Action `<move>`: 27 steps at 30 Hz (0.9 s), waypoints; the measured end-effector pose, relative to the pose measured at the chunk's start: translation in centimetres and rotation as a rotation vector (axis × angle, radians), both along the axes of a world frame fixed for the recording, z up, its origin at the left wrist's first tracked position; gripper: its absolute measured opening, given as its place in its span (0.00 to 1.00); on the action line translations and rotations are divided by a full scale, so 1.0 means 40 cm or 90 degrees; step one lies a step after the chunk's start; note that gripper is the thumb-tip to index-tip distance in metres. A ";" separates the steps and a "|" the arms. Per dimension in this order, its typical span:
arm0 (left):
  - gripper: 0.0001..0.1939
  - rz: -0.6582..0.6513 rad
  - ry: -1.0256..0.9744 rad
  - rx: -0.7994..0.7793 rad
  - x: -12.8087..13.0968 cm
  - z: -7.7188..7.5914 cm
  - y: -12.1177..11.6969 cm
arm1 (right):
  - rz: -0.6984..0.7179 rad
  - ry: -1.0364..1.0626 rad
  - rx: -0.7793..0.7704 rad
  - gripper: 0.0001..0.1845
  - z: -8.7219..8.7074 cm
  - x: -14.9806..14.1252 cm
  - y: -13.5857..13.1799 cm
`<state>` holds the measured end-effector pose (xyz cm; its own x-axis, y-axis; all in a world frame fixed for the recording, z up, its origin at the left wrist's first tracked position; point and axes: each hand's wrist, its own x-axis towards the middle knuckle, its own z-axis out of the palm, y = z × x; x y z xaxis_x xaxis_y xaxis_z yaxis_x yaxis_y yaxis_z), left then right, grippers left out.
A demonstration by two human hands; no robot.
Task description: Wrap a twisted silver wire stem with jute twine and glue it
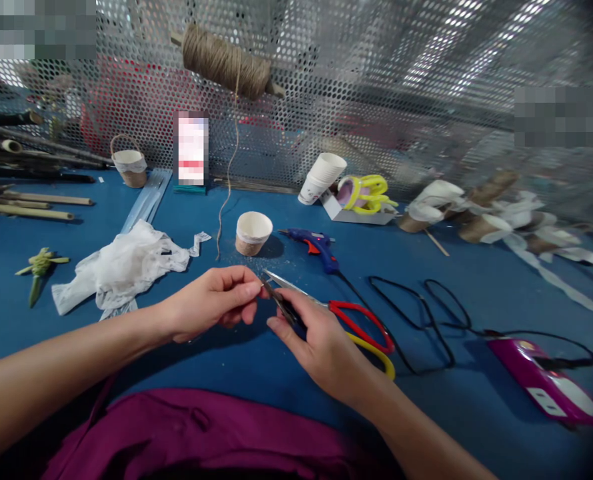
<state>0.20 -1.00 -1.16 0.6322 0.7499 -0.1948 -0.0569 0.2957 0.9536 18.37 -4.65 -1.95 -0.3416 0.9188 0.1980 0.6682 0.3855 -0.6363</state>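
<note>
Left hand (226,297): pinched, contents unclear | right hand (321,340): gripping dark tool (286,309) | cup (253,235) (upright) beyond

The dark tool (285,309), slim and held aslant, is nearer than the upright cup (254,233), white above, brown below. Partly hidden scissors (337,307), red- and yellow-handled, slant to the cup's near right.

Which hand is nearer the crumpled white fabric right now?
Left. The left hand is just right of the white fabric and slightly toward the wearer; the right hand is farther right, beyond the left one.
</note>
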 end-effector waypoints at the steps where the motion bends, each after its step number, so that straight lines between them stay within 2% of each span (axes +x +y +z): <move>1: 0.11 -0.002 -0.009 -0.014 0.000 0.000 0.000 | 0.002 -0.002 0.002 0.13 0.000 0.000 -0.001; 8: 0.10 0.028 0.005 0.030 0.001 -0.003 -0.005 | 0.037 -0.007 -0.004 0.16 0.000 0.006 0.002; 17: 0.10 -0.001 0.007 0.046 -0.003 -0.008 -0.005 | 0.019 -0.031 0.008 0.14 0.001 0.003 -0.004; 23: 0.10 0.000 0.010 0.043 -0.005 -0.007 0.003 | 0.019 0.001 -0.100 0.17 0.017 0.004 -0.001; 25: 0.10 0.025 0.016 0.036 -0.004 -0.007 0.008 | -0.004 0.023 -0.121 0.20 0.028 0.013 0.002; 27: 0.10 0.065 0.015 0.020 -0.003 -0.008 0.013 | -0.056 0.030 -0.103 0.22 0.047 0.029 0.017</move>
<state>0.07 -0.46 -1.47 0.5477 0.8160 -0.1848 -0.0623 0.2600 0.9636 19.55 -3.96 -0.08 -0.2529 0.9657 0.0596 0.6626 0.2177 -0.7166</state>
